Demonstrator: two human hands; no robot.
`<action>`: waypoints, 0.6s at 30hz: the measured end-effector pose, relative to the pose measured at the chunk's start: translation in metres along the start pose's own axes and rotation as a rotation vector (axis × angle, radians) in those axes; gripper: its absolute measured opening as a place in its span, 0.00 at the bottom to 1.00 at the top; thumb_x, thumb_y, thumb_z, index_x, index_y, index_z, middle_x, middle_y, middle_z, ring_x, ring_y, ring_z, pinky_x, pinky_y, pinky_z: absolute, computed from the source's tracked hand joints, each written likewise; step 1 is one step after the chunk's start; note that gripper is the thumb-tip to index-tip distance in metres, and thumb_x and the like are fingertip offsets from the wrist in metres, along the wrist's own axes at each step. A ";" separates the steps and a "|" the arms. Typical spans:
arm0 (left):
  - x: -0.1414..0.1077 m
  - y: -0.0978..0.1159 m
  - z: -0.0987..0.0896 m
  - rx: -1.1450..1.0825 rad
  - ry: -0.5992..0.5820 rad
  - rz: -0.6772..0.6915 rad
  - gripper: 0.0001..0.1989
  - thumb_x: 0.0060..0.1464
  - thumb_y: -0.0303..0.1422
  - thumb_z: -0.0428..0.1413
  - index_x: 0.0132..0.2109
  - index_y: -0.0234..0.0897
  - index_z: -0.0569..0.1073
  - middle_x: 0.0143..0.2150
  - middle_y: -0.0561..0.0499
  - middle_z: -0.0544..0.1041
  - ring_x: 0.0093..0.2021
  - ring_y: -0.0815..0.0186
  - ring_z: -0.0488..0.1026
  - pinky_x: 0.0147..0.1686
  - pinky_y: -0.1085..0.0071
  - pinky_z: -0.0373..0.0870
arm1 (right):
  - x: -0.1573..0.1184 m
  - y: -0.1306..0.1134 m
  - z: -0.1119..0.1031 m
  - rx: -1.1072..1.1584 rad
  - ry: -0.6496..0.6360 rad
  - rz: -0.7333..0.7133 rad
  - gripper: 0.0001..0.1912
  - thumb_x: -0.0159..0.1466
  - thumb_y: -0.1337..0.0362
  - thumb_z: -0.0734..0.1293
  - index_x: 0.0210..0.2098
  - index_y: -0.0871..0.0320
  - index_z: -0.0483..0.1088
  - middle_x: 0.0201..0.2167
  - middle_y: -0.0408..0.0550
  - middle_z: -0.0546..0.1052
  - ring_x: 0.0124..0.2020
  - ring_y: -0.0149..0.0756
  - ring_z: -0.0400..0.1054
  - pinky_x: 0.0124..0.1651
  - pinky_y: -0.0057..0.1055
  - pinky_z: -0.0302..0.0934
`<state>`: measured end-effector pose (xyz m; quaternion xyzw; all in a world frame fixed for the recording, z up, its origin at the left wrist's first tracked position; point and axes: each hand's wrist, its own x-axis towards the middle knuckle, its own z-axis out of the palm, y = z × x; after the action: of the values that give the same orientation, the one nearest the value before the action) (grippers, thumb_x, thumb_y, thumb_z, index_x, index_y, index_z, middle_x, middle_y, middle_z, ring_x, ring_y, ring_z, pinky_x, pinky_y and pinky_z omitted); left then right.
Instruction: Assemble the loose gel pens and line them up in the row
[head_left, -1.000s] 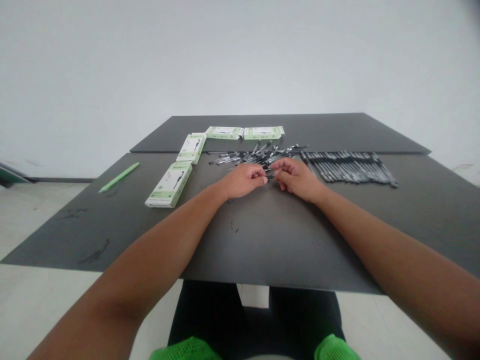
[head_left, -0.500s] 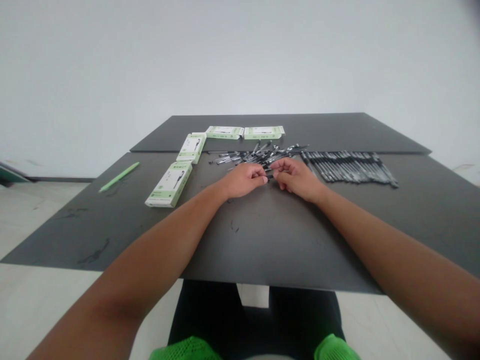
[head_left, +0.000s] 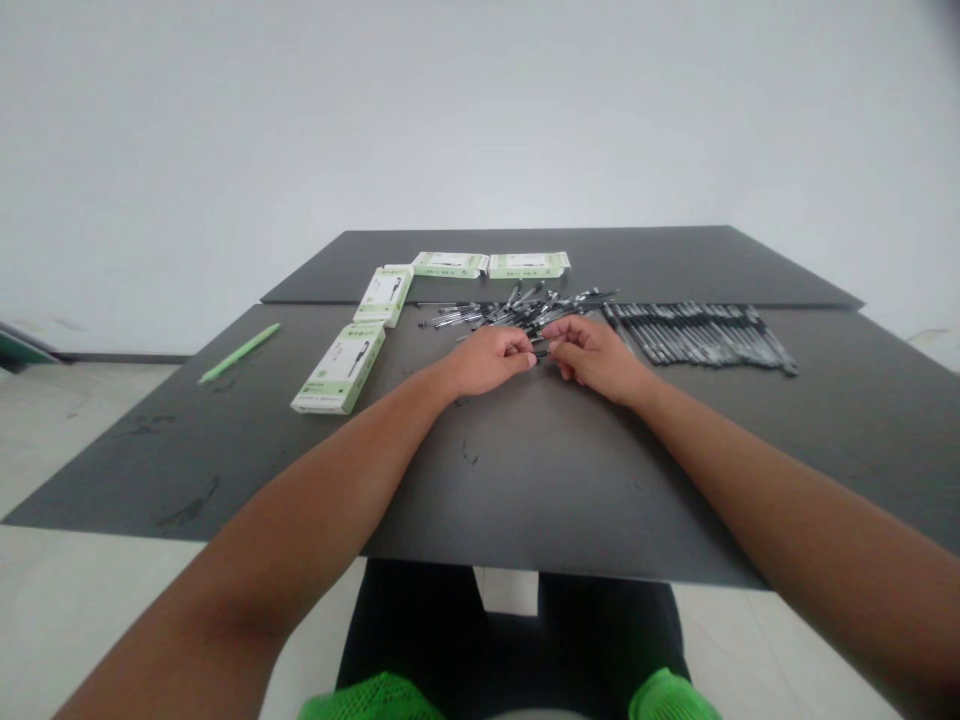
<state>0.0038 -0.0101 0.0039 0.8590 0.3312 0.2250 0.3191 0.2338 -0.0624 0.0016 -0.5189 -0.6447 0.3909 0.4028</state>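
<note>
My left hand [head_left: 491, 362] and my right hand [head_left: 592, 360] meet at the near edge of a loose pile of black and clear pens [head_left: 517, 308]. Between the fingertips a short dark piece of a pen shows. The left fingers are closed on it. Thumb and forefinger of the right hand pinch at its other end, with the remaining fingers curled. Just right of the right hand lies a row of pens [head_left: 697, 335] set side by side. Parts of the pile are hidden behind both hands.
Green and white boxes lie left of the pile [head_left: 341, 368], [head_left: 384, 296] and behind it [head_left: 450, 264], [head_left: 529, 265]. A green pen [head_left: 240, 353] rests at the far left of the dark table [head_left: 540, 480]. A seam crosses the table behind the pens.
</note>
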 end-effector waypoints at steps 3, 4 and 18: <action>0.000 -0.001 0.000 0.008 0.003 0.003 0.12 0.64 0.41 0.60 0.41 0.37 0.80 0.32 0.54 0.78 0.32 0.66 0.72 0.36 0.68 0.65 | 0.000 0.000 0.000 0.014 0.004 0.000 0.13 0.65 0.62 0.70 0.49 0.58 0.73 0.24 0.39 0.74 0.21 0.30 0.65 0.24 0.28 0.58; 0.000 -0.001 0.000 0.010 0.004 0.002 0.12 0.64 0.42 0.60 0.41 0.37 0.80 0.32 0.54 0.78 0.32 0.66 0.72 0.36 0.68 0.65 | 0.000 0.001 0.000 0.021 0.003 -0.003 0.13 0.65 0.62 0.70 0.49 0.58 0.73 0.25 0.40 0.74 0.21 0.30 0.66 0.24 0.27 0.58; 0.000 0.001 0.000 0.019 -0.005 -0.002 0.12 0.64 0.41 0.60 0.41 0.37 0.80 0.32 0.54 0.78 0.32 0.66 0.72 0.37 0.68 0.65 | 0.000 0.002 0.000 0.043 0.004 -0.028 0.16 0.61 0.65 0.70 0.49 0.58 0.73 0.29 0.40 0.75 0.22 0.29 0.66 0.24 0.27 0.58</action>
<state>0.0037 -0.0106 0.0049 0.8621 0.3337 0.2195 0.3118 0.2343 -0.0617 -0.0004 -0.5018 -0.6426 0.3979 0.4206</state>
